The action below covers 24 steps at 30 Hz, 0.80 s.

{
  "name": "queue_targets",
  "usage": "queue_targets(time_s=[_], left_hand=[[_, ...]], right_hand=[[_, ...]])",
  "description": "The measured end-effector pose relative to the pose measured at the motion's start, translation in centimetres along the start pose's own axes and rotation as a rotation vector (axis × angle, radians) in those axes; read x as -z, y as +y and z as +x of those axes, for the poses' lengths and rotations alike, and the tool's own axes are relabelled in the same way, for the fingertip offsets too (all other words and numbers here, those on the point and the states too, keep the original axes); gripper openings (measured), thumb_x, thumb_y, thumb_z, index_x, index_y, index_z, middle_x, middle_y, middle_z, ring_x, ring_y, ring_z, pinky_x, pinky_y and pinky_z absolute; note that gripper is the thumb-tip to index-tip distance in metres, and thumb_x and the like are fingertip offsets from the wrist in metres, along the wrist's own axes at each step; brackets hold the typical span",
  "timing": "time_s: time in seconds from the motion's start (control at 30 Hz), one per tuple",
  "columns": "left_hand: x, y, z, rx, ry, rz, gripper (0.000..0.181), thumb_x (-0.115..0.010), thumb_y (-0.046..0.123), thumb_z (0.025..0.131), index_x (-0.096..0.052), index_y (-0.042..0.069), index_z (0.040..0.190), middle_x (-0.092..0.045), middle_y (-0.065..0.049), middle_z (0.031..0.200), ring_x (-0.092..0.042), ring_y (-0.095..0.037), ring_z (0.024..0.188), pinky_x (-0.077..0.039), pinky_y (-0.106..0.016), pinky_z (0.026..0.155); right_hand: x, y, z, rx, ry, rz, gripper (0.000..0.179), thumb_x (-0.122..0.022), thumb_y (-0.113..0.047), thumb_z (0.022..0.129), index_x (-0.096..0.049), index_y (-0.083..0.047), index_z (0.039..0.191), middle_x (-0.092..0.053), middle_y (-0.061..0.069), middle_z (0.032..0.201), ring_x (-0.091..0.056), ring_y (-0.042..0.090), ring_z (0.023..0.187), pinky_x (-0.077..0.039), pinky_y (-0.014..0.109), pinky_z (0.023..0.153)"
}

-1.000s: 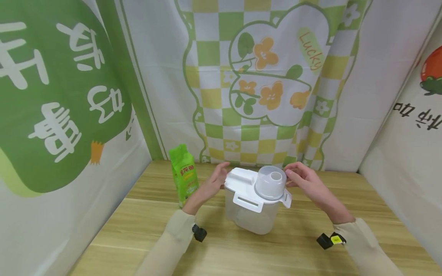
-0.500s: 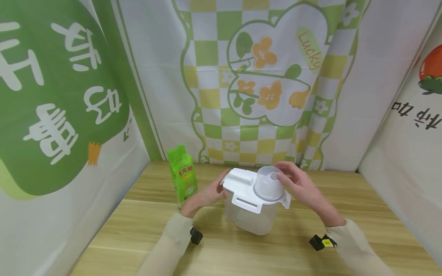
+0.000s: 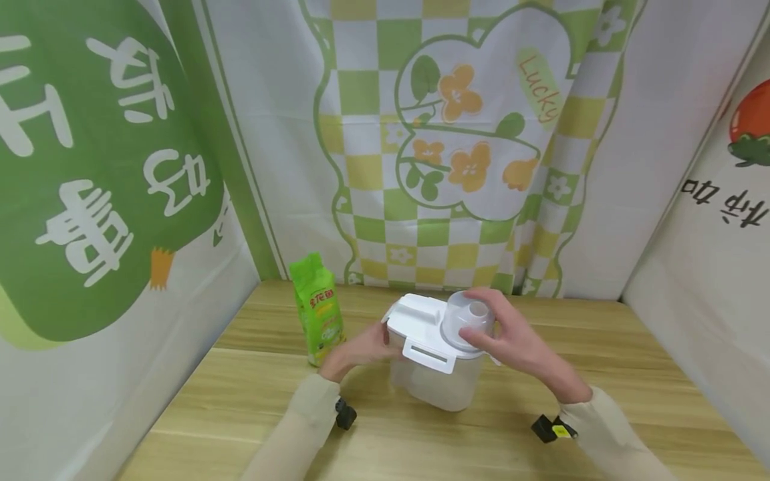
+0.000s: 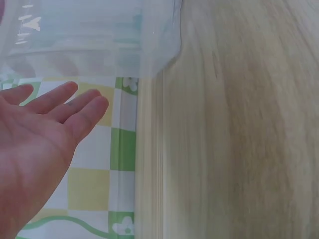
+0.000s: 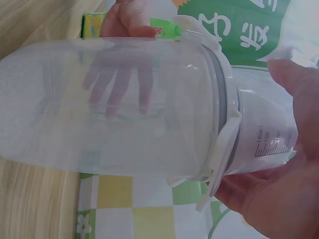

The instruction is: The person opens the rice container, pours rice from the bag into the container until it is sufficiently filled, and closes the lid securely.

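A translucent storage container [image 3: 436,384] with a white clip lid [image 3: 415,317] stands upright on the wooden table. On the right end of that lid sits a clear measuring cup [image 3: 455,317]; its printed scale shows in the right wrist view. My right hand [image 3: 511,337] holds the cup, thumb in front and fingers on the far side. At the container's left end is my left hand [image 3: 363,347], its fingers spread behind the clear wall in the right wrist view. The left wrist view shows this hand [image 4: 45,134] with fairly straight fingers; firm contact cannot be made out.
A green printed bag [image 3: 319,310] stands upright just left and behind my left hand. Patterned cloth [image 3: 385,153] hangs along the back edge, with more cloth at both sides. Wooden tabletop [image 3: 240,401] stretches in front of the container.
My right hand has moved left from the cup's right edge and now wraps around it. My left hand has lowered beside the container's left end. The container stays nearly in place.
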<state>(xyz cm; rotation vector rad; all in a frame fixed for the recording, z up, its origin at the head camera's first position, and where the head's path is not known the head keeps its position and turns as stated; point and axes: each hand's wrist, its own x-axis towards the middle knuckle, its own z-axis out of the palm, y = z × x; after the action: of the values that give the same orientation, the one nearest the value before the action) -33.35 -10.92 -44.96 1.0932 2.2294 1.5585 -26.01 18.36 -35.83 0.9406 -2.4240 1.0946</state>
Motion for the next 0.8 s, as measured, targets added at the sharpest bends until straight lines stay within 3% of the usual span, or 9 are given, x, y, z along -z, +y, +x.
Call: queue_targets(time_s=[0.23,0.4,0.67,0.8], left_hand=[[-0.4,0.4,0.0,0.072,0.026,0.010,0.088,-0.082,0.016,0.079,-0.029,0.021,0.149,-0.043,-0.002,0.148,-0.037,-0.021,0.140,-0.031,-0.044,0.116],[-0.3,0.4,0.2,0.057,0.029,0.010,0.087,-0.082,0.015,0.080,-0.029,0.020,0.149,-0.042,-0.002,0.149,-0.035,-0.021,0.142,-0.027,-0.045,0.118],[-0.3,0.2,-0.2,0.096,0.026,0.003,0.077,-0.080,0.018,0.082,-0.037,0.016,0.145,-0.050,-0.003,0.143,-0.045,-0.020,0.133,-0.041,-0.036,0.108],[-0.2,0.1,-0.2,0.075,0.005,-0.003,0.074,-0.078,0.017,0.083,-0.037,0.013,0.145,-0.051,-0.006,0.141,-0.049,-0.021,0.129,-0.045,-0.033,0.104]], right_hand=[[-0.9,0.0,0.1,0.072,0.073,-0.075,0.063,-0.083,-0.019,0.077,-0.053,-0.010,0.132,-0.052,0.012,0.129,-0.051,0.020,0.106,-0.051,0.026,0.073],[-1.1,-0.1,0.6,0.118,0.143,-0.122,0.061,-0.085,-0.017,0.074,-0.056,-0.007,0.126,-0.055,0.012,0.122,-0.052,0.020,0.105,-0.052,0.027,0.072],[-1.8,-0.1,0.4,0.051,0.196,-0.043,0.054,-0.084,-0.017,0.075,-0.059,-0.011,0.123,-0.058,0.010,0.120,-0.055,0.021,0.101,-0.053,0.026,0.068],[-2.0,0.0,0.7,0.065,0.256,-0.026,0.053,-0.085,-0.010,0.073,-0.061,-0.009,0.120,-0.059,0.010,0.120,-0.054,0.019,0.104,-0.054,0.027,0.069]])
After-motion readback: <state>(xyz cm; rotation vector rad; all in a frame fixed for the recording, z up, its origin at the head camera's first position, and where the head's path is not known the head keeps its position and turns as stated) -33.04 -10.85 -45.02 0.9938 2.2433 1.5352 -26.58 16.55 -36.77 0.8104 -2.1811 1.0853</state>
